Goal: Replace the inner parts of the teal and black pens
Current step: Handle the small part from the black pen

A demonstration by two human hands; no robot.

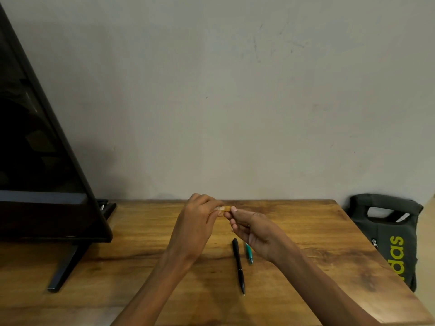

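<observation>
A black pen (238, 264) lies on the wooden table (306, 231), tip toward me. Right beside it lies a teal pen (249, 253), partly hidden under my right hand. Both hands are raised above the table's far half. My left hand (196, 222) grips a small pale, clear-looking piece (220, 209) with curled fingers. My right hand (253, 228) pinches the orange end (227, 209) of that same piece between thumb and forefinger. What the piece is cannot be told; most of it is covered by the fingers.
A dark television (40, 161) on a slanted stand leg (66, 267) fills the table's left side. A dark bag with yellow lettering (390, 236) stands off the table's right edge. A plain wall rises behind the table.
</observation>
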